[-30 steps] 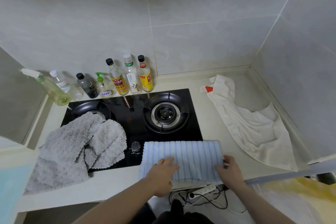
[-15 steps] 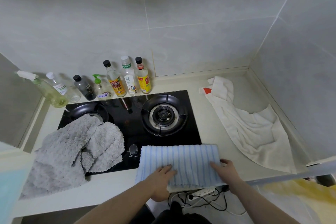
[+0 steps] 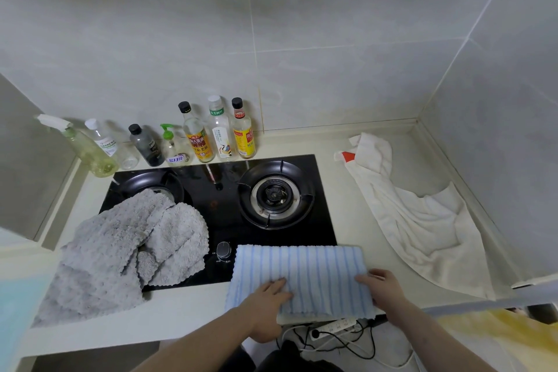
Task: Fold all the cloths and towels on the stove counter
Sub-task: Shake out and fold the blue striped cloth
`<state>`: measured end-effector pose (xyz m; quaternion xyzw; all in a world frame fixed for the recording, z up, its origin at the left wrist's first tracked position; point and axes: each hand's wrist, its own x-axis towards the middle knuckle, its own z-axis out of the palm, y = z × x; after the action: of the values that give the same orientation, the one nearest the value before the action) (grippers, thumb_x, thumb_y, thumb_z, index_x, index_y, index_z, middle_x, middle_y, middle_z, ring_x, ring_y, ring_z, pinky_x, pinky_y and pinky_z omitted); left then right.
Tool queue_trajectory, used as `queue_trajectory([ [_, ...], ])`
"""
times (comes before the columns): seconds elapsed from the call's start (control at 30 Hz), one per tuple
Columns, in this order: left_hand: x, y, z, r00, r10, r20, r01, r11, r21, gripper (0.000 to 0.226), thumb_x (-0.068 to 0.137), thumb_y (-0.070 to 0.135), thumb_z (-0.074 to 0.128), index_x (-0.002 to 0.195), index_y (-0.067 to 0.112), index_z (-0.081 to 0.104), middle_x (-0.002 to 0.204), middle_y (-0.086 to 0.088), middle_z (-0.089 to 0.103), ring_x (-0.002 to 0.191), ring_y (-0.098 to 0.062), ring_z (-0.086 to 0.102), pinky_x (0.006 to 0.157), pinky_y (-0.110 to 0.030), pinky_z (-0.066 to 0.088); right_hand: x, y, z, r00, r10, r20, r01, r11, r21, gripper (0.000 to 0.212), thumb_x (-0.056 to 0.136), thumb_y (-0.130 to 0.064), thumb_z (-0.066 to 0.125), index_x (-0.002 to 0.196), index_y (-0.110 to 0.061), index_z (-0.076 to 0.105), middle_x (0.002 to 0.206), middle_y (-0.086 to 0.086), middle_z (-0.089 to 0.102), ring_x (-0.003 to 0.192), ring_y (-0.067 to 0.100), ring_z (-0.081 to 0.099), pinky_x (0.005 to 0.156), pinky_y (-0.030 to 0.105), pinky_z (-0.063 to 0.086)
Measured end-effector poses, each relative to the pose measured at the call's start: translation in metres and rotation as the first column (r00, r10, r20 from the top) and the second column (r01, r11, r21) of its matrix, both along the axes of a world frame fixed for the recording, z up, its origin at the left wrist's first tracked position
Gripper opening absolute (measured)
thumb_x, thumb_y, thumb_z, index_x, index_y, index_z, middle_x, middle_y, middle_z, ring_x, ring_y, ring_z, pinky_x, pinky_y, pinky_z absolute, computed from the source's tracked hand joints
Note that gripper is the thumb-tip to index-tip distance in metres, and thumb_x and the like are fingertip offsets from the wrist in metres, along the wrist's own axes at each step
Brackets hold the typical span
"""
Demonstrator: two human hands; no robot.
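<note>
Two bare forearms enter from the bottom edge of the view, one from lower left, one from lower right. No sleeve shows on either arm up to the frame edge; no watch, bracelet or band is visible at either wrist. The left hand (image 3: 265, 300) and the right hand (image 3: 382, 288) are bare, without gloves, and no ring can be made out on the visible fingers. The fingernails look short and unpainted. Between the forearms, at the bottom edge, a dark garment shows, black or near black; its kind cannot be told.
</note>
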<state>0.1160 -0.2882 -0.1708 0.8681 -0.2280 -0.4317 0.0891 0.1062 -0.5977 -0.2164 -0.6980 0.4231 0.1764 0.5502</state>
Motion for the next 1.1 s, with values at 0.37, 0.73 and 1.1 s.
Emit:
queue_trajectory([
  [0.37,0.001,0.005,0.002,1.0,0.024,-0.009,-0.024,1.0,0.012,0.071,0.093,0.029,0.058,0.157,0.031,0.03,0.17,0.004,0.007,0.156,-0.024,0.004,0.126,-0.043,0.018,-0.025,0.023,-0.002,0.938,0.277,-0.209,-0.323,0.917,-0.236,0.066,0.075,-0.043,0.084,0.122,-0.002,0.06,0.105,0.007,0.063,0.092,0.024,0.061,0.077,0.034,0.052],
  [0.73,-0.005,0.012,0.0,1.0,0.015,0.016,-0.014,1.0,-0.012,0.066,0.096,0.032,0.058,0.157,0.026,0.032,0.17,0.001,0.01,0.156,-0.022,0.004,0.127,-0.036,0.01,-0.062,0.042,-0.006,0.983,-0.02,-0.18,0.052,0.983,0.173,0.039,0.076,-0.012,0.079,0.11,0.0,0.065,0.102,0.014,0.068,0.091,0.034,0.066,0.068,0.037,0.052],
  [1.1,-0.01,-0.002,-0.005,0.984,0.179,0.009,-0.175,0.97,-0.17,0.06,0.091,0.022,0.059,0.148,0.033,0.045,0.166,0.009,0.021,0.153,-0.018,0.017,0.124,-0.036,0.022,-0.033,0.021,0.044,0.964,-0.205,0.167,0.149,0.943,0.298,0.026,0.081,0.007,0.059,0.105,0.002,0.068,0.094,0.028,0.073,0.082,0.04,0.071,0.075,0.044,0.056],
])
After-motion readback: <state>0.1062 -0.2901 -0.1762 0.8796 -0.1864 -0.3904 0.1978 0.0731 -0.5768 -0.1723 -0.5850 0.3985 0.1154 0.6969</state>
